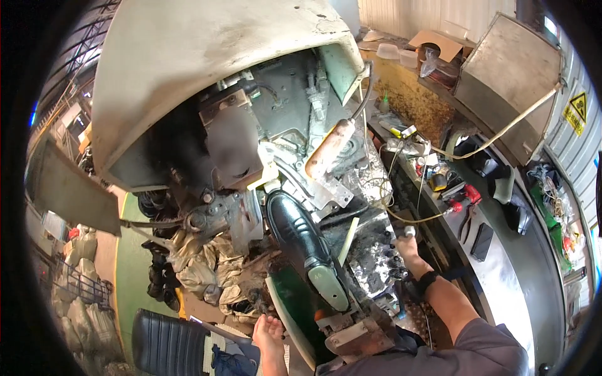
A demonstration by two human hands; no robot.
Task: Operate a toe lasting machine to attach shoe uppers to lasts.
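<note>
A glossy black leather shoe (293, 229) is mounted on a pale green last (327, 288) in the machine, toe toward the machine head and heel toward me. My right hand (409, 247) is closed around a white-tipped handle (409, 231) to the right of the shoe; the handle's lower part is hidden. At the lower left, my left hand (269, 336) is held palm up with fingers loosely bent, nothing visible in it. Beside it is a curved green-lined guard (290, 313). A worn wooden-handled tool (330, 149) on a cord lies above the shoe.
A large pale hood (219, 31) arches over the machine. On the right, a metal bench (501, 276) carries pliers (464, 225), a red tool (465, 197), a black phone-like slab (481, 242) and black shoe parts (498, 178). A black padded chair (166, 343) stands lower left, near crumpled cloth (207, 266).
</note>
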